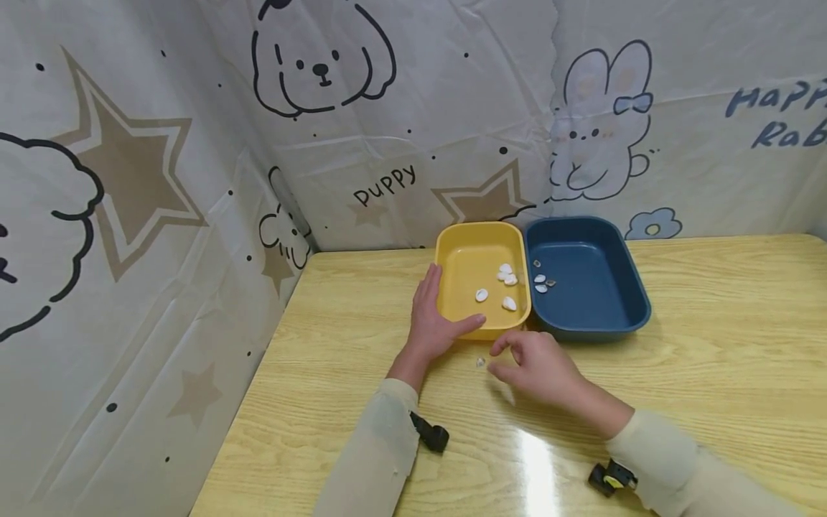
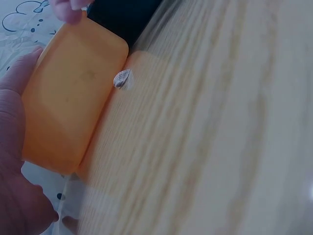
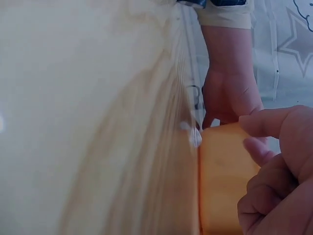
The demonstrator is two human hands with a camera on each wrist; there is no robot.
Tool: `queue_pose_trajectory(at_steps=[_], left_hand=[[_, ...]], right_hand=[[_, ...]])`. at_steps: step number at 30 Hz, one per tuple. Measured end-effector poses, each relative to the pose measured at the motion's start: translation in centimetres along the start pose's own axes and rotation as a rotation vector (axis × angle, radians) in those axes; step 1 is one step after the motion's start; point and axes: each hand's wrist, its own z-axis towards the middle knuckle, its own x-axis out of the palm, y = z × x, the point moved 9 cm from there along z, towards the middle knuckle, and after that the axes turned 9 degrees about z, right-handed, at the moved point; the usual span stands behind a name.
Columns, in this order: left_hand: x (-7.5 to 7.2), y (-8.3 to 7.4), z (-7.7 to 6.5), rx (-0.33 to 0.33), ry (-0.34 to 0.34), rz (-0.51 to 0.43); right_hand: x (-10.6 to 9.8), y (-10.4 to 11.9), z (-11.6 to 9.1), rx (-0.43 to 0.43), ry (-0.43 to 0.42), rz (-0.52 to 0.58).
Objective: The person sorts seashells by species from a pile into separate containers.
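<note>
A small shell lies on the table just in front of the yellow bin. It also shows as a pale ribbed shell in the left wrist view. My left hand rests against the bin's left side, fingers extended along the wall and thumb across the front rim. Just right of the loose shell hovers my right hand, its thumb and index finger apart with nothing between them. Its other fingers are curled under, as the right wrist view shows. Several white shells lie inside the yellow bin.
A dark blue bin stands against the yellow bin's right side, with several small shells near its left wall. Behind both bins hangs a printed cloth, which also runs along the table's left edge.
</note>
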Motion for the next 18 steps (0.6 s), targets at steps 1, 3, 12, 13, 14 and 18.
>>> queue_pose_trajectory(at_steps=[1,3,12,13,14,18], left_hand=[[0.0,0.0,0.0,0.001,0.001,0.003],[0.0,0.0,0.0,0.003,0.001,0.006],[-0.1,-0.1,0.0,-0.003,-0.001,-0.010],[-0.1,-0.1,0.0,-0.006,0.000,-0.013],[-0.1,-0.1,0.0,-0.008,0.001,-0.013],[0.0,0.0,0.0,-0.013,0.001,-0.013]], right_hand=[[0.2,-0.2,0.0,0.004,0.004,-0.001],[0.5,-0.4,0.2,0.010,0.012,-0.004],[1.8,-1.4,0.6,0.043,0.058,-0.027],[2.0,-1.6,0.6,0.048,0.063,-0.031],[2.1,-1.8,0.7,0.053,0.067,-0.036],[2.5,-2.3,0.9,0.065,0.078,-0.056]])
